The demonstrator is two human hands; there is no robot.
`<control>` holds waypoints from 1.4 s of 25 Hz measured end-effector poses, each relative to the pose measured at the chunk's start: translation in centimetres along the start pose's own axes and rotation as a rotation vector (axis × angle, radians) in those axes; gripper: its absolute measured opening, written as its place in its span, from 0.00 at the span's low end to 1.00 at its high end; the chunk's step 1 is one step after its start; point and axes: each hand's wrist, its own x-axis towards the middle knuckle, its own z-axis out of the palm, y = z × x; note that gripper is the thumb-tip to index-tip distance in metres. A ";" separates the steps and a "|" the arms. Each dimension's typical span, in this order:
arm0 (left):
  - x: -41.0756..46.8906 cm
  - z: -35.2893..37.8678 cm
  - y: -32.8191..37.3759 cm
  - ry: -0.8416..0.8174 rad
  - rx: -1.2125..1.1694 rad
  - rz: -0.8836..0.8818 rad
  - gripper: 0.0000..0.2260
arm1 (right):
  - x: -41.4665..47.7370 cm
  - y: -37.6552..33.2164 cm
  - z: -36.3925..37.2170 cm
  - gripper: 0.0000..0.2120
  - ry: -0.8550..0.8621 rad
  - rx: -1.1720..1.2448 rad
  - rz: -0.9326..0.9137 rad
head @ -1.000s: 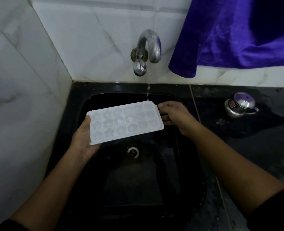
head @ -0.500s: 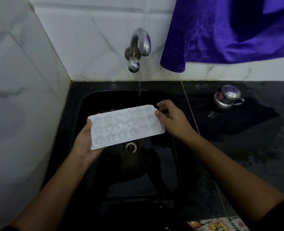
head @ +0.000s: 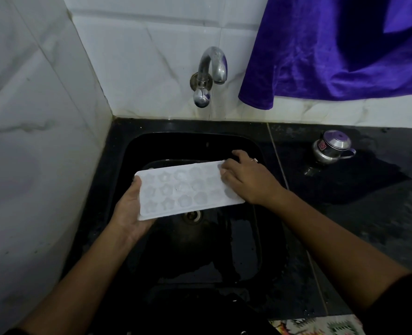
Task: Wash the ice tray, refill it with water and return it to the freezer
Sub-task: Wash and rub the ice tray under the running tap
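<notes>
Over glossy black sink [head: 190,127], white star-celled ice tray [head: 183,189], left hand [head: 130,211] and right hand [head: 248,180] gripping its ends.

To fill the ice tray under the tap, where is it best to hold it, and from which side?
By its two short ends, from the sides, as the left hand and right hand do. The ice tray is long and flat with cells facing up, so this likely keeps it level.

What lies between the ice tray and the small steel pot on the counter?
In the head view: the right hand gripping the ice tray, then the sink rim and bare black counter before the steel pot.
</notes>
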 end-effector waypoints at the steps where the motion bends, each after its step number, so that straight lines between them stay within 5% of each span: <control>1: -0.1 0.0 -0.1 0.008 0.008 0.002 0.22 | 0.0 -0.1 0.1 0.20 -0.022 0.038 0.007; 4: -0.1 0.0 -0.4 0.011 0.022 0.007 0.24 | 0.0 -0.1 0.2 0.21 -0.075 0.170 0.019; 8: -0.2 0.1 -0.9 0.026 0.003 -0.014 0.24 | 0.4 -0.4 0.0 0.21 -0.047 -0.017 0.049; 11: -0.1 -0.1 -0.6 0.013 -0.006 -0.002 0.26 | 0.1 -0.2 -0.2 0.20 -0.110 0.161 0.015; 15: -0.5 0.1 -0.8 0.014 0.010 -0.010 0.23 | 0.3 0.1 0.4 0.21 -0.058 -0.026 0.026; 19: -0.6 -0.2 -0.6 0.045 0.004 -0.001 0.24 | 0.2 0.7 0.4 0.21 -0.136 0.215 0.012; 22: -1.1 0.3 -1.2 0.051 0.022 -0.024 0.21 | 0.2 0.6 0.2 0.20 -0.084 0.029 0.029; 26: -1.2 0.4 -1.5 0.099 -0.010 -0.002 0.24 | -0.1 1.2 0.1 0.21 -0.145 0.214 -0.004; 35: -2.8 2.3 -3.0 0.131 -0.018 0.045 0.23 | 0.5 3.0 -1.5 0.19 -0.150 0.131 -0.048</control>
